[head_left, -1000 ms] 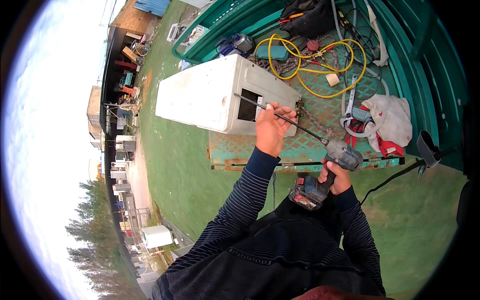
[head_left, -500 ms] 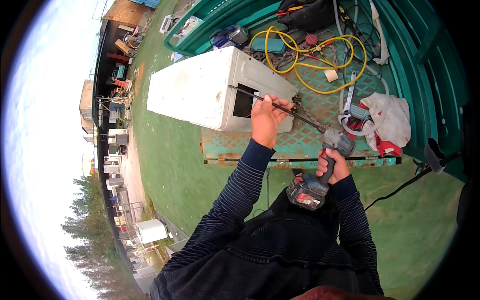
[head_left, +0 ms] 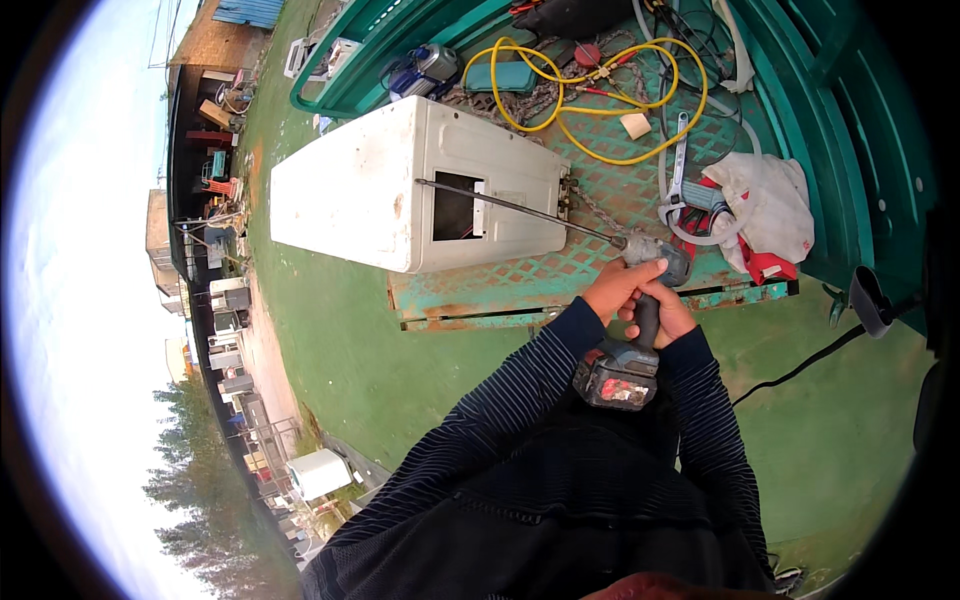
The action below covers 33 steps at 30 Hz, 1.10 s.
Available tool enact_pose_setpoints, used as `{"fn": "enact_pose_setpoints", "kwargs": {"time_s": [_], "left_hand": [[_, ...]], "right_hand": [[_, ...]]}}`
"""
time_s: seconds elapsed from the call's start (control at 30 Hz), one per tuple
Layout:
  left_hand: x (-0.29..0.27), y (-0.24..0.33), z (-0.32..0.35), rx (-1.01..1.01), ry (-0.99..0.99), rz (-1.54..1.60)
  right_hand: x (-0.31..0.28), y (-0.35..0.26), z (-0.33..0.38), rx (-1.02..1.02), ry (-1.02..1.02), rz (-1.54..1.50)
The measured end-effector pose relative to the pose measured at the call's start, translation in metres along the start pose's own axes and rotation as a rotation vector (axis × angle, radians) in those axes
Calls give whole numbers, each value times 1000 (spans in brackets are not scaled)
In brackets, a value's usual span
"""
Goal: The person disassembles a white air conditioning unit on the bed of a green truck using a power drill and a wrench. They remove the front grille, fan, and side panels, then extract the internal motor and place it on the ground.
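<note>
My right hand [head_left: 672, 318] is wrapped round the grip of a grey cordless impact driver [head_left: 652, 258], its battery hanging low. My left hand [head_left: 618, 290] is closed against the tool's front and upper grip, overlapping the right fingers. From the chuck a long dark driver bit [head_left: 520, 209] reaches leftward across the end of a white metal casing [head_left: 350, 185], which looks like an air-conditioner outdoor unit. The bit's tip is by the casing's corner, left of a dark rectangular opening [head_left: 455, 215]. Whether the tip touches a screw is too small to tell.
The casing lies on a green metal cargo bed [head_left: 470, 290]. Behind it are a yellow hose [head_left: 610, 160], a blue pump-like motor [head_left: 425, 70] and a teal case [head_left: 500, 77]. At right are an adjustable wrench [head_left: 678, 170] and a whitish cloth [head_left: 775, 205]. Green side rails [head_left: 860, 130] rise beyond.
My left hand has left the bit's shaft and moved down and right onto the driver. The bit's tip has shifted left toward the casing's corner. The view has shifted slightly.
</note>
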State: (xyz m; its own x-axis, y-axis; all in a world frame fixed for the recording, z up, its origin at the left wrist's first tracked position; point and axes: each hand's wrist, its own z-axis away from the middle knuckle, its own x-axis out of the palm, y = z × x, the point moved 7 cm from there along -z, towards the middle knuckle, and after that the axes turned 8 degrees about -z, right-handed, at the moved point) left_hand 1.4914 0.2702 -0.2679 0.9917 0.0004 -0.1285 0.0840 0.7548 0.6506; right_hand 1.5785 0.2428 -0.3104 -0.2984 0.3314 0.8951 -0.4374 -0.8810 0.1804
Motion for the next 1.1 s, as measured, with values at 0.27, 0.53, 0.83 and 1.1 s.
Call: {"fn": "enact_pose_setpoints", "kwargs": {"time_s": [0.27, 0.53, 0.83, 1.1], "left_hand": [[11, 36, 10, 441, 193, -45], [0, 40, 3, 325, 268, -264], [-36, 80, 24, 384, 416, -329], [6, 66, 35, 413, 238, -155]], "right_hand": [[-2, -20, 24, -211, -96, 94], [-109, -136, 62, -723, 313, -310], [-13, -118, -13, -637, -5, -355], [-15, -26, 27, -551, 22, -53]]}}
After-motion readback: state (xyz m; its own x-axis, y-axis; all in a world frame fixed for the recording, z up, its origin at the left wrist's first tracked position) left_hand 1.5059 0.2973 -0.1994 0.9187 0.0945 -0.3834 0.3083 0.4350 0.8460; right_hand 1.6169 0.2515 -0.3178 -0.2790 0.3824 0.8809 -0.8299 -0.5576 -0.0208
